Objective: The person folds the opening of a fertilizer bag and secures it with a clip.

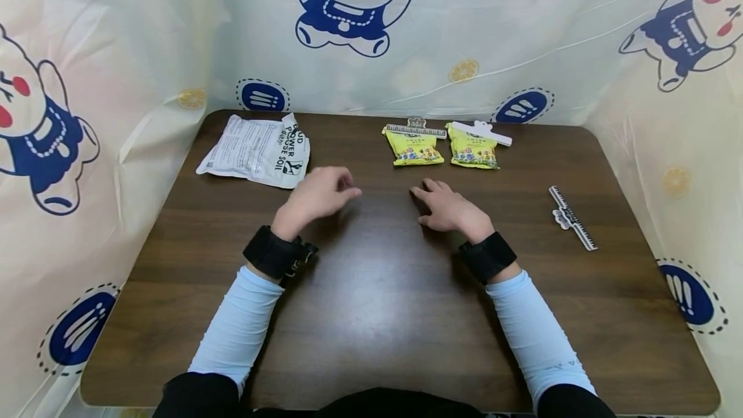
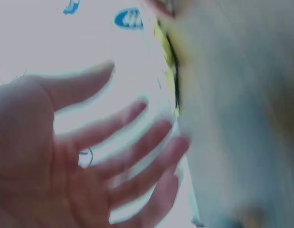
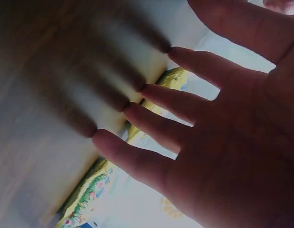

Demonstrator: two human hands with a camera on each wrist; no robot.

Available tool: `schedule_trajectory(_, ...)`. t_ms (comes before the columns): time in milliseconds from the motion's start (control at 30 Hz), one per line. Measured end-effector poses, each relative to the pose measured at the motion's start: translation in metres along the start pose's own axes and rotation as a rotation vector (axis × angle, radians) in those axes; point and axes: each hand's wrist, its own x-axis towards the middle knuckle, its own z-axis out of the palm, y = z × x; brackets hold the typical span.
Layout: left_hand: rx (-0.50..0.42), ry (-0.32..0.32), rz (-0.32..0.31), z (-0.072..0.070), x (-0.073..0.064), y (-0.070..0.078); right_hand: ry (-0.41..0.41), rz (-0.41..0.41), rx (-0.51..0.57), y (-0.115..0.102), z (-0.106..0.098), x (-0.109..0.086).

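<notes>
My left hand [image 1: 322,193] is over the table just in front of a white printed soil bag [image 1: 255,148]. In the left wrist view its fingers [image 2: 132,166] are spread, loosely bent and slightly blurred, with nothing between them. With its fingertips touching the tabletop, my right hand [image 1: 449,208] holds nothing; the right wrist view shows its fingers [image 3: 161,126] fairly straight and spread. Beyond the right hand lie two small yellow packets, the left one [image 1: 413,149] topped by a metallic-looking clip [image 1: 415,129], the right one [image 1: 473,149] by a white clip [image 1: 480,131].
A loose silvery clip [image 1: 573,218] lies at the right of the brown table [image 1: 371,340]. Pale sheeting [image 1: 232,24] printed with cartoon figures hangs along the back and both sides of the table.
</notes>
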Motion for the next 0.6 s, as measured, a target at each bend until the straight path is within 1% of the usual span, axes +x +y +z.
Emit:
schedule_trajectory(67, 0.011, 0.131, -0.101, -0.005, 0.001, -0.01, -0.017, -0.003, 0.004, -0.002, 0.002, -0.004)
schedule_trajectory(100, 0.022, 0.186, -0.149, -0.006, 0.001, -0.015, -0.022, -0.003, 0.011, -0.003, 0.003, -0.006)
schedule_trajectory(167, 0.044, 0.26, -0.234, -0.008, 0.002, -0.023, -0.032, -0.006, 0.019, -0.003, 0.004, -0.007)
schedule_trajectory(200, 0.074, 0.276, -0.27, -0.008, 0.003, -0.027, -0.037, -0.006, 0.022, -0.003, 0.004, -0.008)
schedule_trajectory(267, 0.137, 0.271, -0.337, -0.007, 0.003, -0.034, -0.042, -0.004, 0.027, -0.002, 0.005, -0.008)
schedule_trajectory(333, 0.192, 0.241, -0.393, -0.007, 0.003, -0.04, -0.043, -0.005, 0.033, -0.001, 0.005, -0.008)
schedule_trajectory(400, 0.237, 0.214, -0.427, -0.007, 0.003, -0.045, -0.042, -0.006, 0.039, -0.001, 0.005, -0.009)
schedule_trajectory(467, 0.241, 0.204, -0.441, -0.006, 0.004, -0.05, -0.043, -0.007, 0.046, -0.001, 0.004, -0.009)
schedule_trajectory(600, 0.193, 0.224, -0.419, -0.004, 0.006, -0.057, -0.039, -0.006, 0.044, -0.001, 0.002, -0.01)
